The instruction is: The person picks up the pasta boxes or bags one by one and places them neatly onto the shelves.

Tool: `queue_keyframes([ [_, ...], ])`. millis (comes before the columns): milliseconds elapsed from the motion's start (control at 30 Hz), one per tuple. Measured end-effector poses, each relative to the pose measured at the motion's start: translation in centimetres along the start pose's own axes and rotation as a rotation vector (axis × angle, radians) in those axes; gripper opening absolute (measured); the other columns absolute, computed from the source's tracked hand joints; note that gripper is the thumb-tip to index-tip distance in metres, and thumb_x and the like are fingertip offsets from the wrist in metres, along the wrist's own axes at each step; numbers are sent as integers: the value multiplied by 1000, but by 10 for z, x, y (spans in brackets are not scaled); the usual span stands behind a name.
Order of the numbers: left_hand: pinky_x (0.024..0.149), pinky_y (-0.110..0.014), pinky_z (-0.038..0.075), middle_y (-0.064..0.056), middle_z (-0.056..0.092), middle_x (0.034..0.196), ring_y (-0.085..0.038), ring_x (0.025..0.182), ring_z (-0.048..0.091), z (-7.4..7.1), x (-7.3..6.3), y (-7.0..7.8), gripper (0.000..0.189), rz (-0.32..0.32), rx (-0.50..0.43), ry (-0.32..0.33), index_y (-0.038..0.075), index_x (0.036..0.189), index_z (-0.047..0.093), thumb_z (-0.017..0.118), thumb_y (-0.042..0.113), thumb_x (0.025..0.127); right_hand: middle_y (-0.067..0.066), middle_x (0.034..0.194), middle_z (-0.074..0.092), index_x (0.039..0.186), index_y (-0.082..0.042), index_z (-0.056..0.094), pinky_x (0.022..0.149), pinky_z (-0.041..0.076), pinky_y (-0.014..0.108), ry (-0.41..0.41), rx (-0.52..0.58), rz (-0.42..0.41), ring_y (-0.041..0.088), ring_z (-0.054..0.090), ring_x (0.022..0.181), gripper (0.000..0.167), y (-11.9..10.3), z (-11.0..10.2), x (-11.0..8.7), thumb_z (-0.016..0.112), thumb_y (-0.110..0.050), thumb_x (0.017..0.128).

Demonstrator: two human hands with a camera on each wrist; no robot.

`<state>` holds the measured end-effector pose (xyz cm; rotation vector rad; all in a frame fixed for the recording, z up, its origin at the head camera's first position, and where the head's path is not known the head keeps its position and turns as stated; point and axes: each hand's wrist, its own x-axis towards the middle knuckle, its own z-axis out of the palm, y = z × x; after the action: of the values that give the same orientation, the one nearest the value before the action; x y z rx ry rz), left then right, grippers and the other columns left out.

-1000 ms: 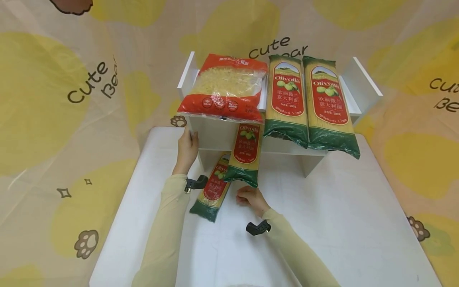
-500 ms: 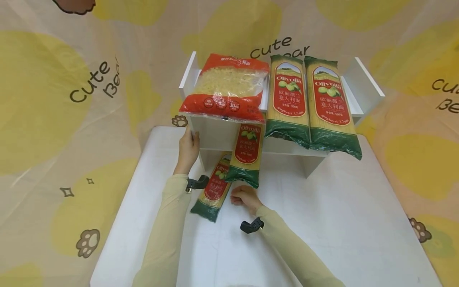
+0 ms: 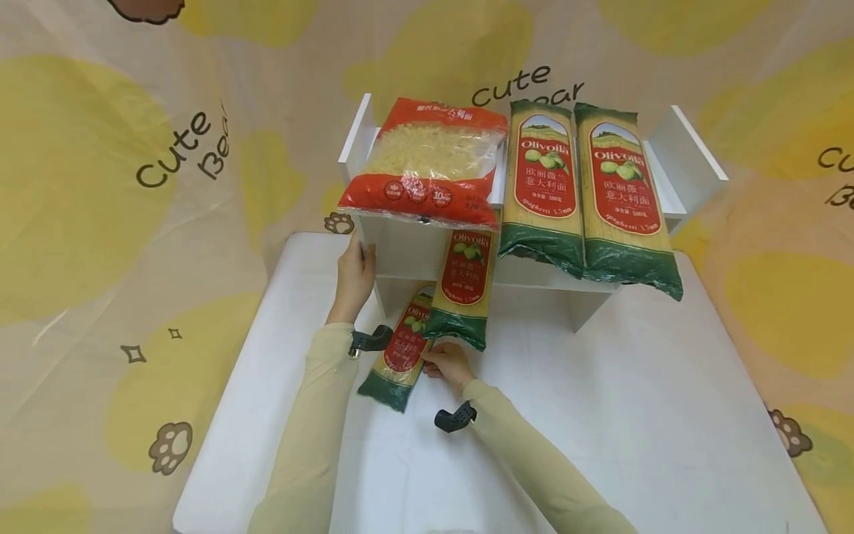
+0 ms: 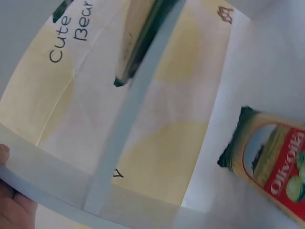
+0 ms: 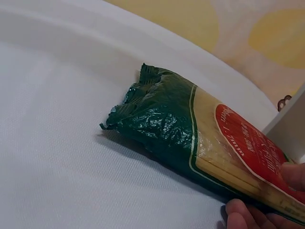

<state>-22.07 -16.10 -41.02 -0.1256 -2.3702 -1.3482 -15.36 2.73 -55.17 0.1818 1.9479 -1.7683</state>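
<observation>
My left hand (image 3: 356, 278) grips the left side panel of the white shelf (image 3: 587, 308); in the left wrist view its fingers (image 4: 16, 210) show at the panel's edge. Lying slanted at the bottom level on the table is a green-ended spaghetti pack (image 3: 399, 356). My right hand (image 3: 450, 363) pinches that pack by its right edge. In the right wrist view the thumb (image 5: 293, 175) is on top and the other fingers are at the lower edge. Another spaghetti pack (image 3: 463, 278) lies on the middle level, jutting out over the right hand.
The top level carries a red bag of pasta (image 3: 427, 163) and two spaghetti packs, one in the middle (image 3: 543, 178) and one at the right (image 3: 623, 193); their ends overhang the front. A white-covered table (image 3: 667, 430) bears the shelf, with a patterned cloth (image 3: 80, 222) behind.
My right hand has moved left to the lowest spaghetti pack and taken hold of its edge. The left hand keeps its grip on the shelf. The head view has shifted slightly.
</observation>
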Motion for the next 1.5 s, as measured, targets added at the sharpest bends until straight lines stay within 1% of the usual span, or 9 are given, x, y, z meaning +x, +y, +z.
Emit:
queue_keyframes([
  [300, 101, -43, 40, -21, 46, 138, -32, 126, 46, -3, 4, 5, 41, -155, -232, -49, 2, 140, 42, 44, 5, 99, 7, 68, 61, 86, 0, 56, 56, 53, 24, 145, -184, -15, 13, 58, 56, 30, -2, 13, 3, 71, -26, 85],
  [333, 101, -43, 40, -22, 45, 138, -33, 126, 46, -5, 3, 11, 42, -161, -239, -53, 1, 140, 41, 44, 4, 99, 6, 67, 61, 84, 0, 55, 54, 52, 24, 168, -214, -20, 12, 57, 54, 31, -2, 15, 3, 71, -27, 85],
  [500, 100, -46, 40, -23, 45, 138, -35, 124, 46, -7, 2, 9, 42, -168, -247, -54, 0, 141, 39, 43, 4, 99, 5, 58, 59, 76, -2, 56, 47, 46, 22, 224, -298, -34, 11, 53, 48, 29, 2, 21, 9, 73, -25, 83],
  [567, 99, -46, 41, -21, 46, 138, -33, 123, 48, -3, 3, -1, 42, -154, -230, -44, 2, 140, 41, 44, 7, 99, 5, 56, 59, 76, -2, 57, 46, 46, 22, 217, -300, -42, 10, 54, 47, 27, 5, 19, 12, 73, -22, 83],
  [767, 96, -45, 44, -24, 49, 133, -34, 120, 51, -2, 3, 1, 38, -135, -172, -39, -1, 136, 45, 45, 5, 99, 8, 61, 61, 82, 1, 55, 49, 51, 23, 166, -201, -31, 10, 57, 48, 21, 8, 14, 13, 70, -14, 86],
  [1000, 96, -44, 44, -23, 52, 131, -33, 118, 52, -2, 2, 0, 36, -139, -164, -28, -3, 133, 47, 45, 4, 98, 9, 78, 60, 105, 6, 57, 57, 53, 26, 115, -107, 11, 14, 56, 61, 26, 4, 6, 3, 66, -12, 88],
  [1233, 96, -44, 44, -23, 51, 133, -33, 119, 52, -3, 3, 1, 36, -152, -164, -25, -2, 134, 47, 44, 5, 99, 8, 84, 55, 99, 6, 56, 57, 44, 23, 142, -110, -25, 15, 51, 69, 20, 5, 0, -10, 59, -11, 90],
  [1367, 98, -44, 43, -22, 49, 135, -33, 122, 50, -3, 2, 3, 37, -160, -163, -27, -1, 135, 46, 44, 5, 99, 10, 87, 58, 112, 11, 52, 55, 46, 22, 123, 13, -14, 12, 55, 69, 28, 10, -6, -14, 52, -9, 92],
  [1500, 97, -44, 43, -22, 50, 134, -33, 120, 51, -2, 2, 4, 37, -163, -185, -27, -2, 135, 46, 44, 5, 99, 6, 80, 58, 109, 11, 51, 52, 47, 21, 149, 142, 31, 9, 56, 62, 26, 14, -14, -16, 53, -7, 90],
])
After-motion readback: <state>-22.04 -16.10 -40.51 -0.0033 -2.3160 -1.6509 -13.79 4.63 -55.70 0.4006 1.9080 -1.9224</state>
